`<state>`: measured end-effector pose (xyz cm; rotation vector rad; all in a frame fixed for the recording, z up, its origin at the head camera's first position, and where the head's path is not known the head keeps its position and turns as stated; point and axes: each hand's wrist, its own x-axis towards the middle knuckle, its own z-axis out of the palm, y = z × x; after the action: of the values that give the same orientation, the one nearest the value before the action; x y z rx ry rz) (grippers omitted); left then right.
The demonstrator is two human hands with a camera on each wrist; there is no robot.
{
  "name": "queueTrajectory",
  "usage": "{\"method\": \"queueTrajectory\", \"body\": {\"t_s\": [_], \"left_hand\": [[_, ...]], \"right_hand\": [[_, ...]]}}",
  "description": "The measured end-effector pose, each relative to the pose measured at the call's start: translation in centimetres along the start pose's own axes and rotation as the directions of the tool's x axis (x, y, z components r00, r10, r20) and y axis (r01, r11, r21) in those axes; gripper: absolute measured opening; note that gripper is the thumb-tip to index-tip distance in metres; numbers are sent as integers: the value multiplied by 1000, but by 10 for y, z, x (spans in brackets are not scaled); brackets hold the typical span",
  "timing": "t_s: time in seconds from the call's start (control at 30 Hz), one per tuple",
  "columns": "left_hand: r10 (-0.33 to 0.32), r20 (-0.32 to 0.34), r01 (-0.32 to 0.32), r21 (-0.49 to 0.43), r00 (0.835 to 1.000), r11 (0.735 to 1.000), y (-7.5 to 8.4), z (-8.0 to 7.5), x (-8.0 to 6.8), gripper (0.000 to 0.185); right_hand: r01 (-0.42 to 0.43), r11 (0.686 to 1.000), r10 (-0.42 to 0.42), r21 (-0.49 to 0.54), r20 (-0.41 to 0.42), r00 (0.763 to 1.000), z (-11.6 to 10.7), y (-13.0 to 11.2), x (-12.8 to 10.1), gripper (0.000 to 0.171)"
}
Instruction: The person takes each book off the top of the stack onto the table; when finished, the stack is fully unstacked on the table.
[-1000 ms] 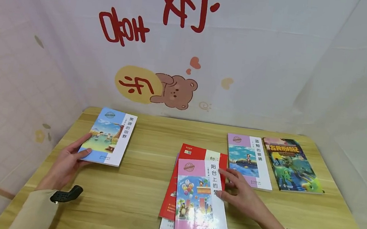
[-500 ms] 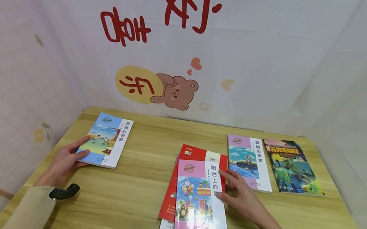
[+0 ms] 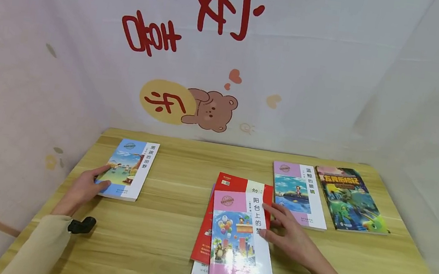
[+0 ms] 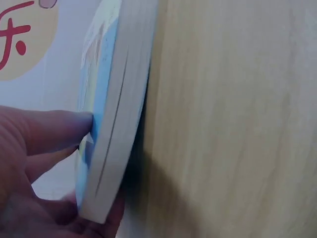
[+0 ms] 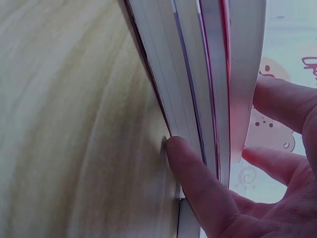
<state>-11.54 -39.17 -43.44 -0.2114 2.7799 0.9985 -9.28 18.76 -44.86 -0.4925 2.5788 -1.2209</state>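
Observation:
A blue-covered book (image 3: 127,169) lies at the table's left side. My left hand (image 3: 101,177) pinches its near left corner; in the left wrist view the thumb (image 4: 54,130) lies on the cover of this blue book (image 4: 116,124) and fingers sit under the corner. In the middle lies a stack of books (image 3: 237,240) with a pink one on top and a red one (image 3: 234,182) beneath it. My right hand (image 3: 268,220) grips the stack's right edge. The right wrist view shows the thumb (image 5: 190,173) against the stack's page edges (image 5: 198,74) and fingers (image 5: 282,101) on the top cover.
Two more books lie flat at the back right of the wooden table (image 3: 166,235): one lilac and white (image 3: 299,193), one dark green (image 3: 349,198). A white curtain with a bear picture (image 3: 210,108) closes the back and sides.
My left hand has slid the blue book a little farther back and turned it straighter. The right hand and the stack have stayed where they were.

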Motion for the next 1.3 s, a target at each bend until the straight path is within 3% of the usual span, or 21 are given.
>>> {"method": "queueTrajectory", "body": {"t_s": [0.23,0.4,0.5,0.7,0.9,1.1,1.13,1.3], "left_hand": [[89,-74,-75,177,993,981,-1,1,3,57],[125,-122,-103,173,985,980,-2,5,1,52],[147,-204,-123,126,968,984,3,11,-3,47],[221,-331,-225,29,917,974,37,31,-13,41],[326,-370,-363,-32,870,931,71,59,-25,44],[424,-353,-484,-97,834,870,97,86,-38,46],[438,-348,-498,-105,829,861,101,90,-40,47],[459,-299,-520,-165,836,838,120,111,-51,54]], "right_hand": [[-9,1000,9,9,1,1000,2,1,0,73],[-9,1000,9,8,5,1000,1,1,0,72],[-11,1000,11,2,1,1000,-1,0,0,71],[1,1000,-1,14,1,1000,-4,-2,0,70],[15,1000,-15,27,5,1000,-3,-2,-1,70],[15,999,-15,49,9,1000,-2,0,-2,70],[18,999,-18,50,9,1000,-2,-1,-2,69],[28,999,-28,46,8,1000,-2,-2,-1,69]]}}
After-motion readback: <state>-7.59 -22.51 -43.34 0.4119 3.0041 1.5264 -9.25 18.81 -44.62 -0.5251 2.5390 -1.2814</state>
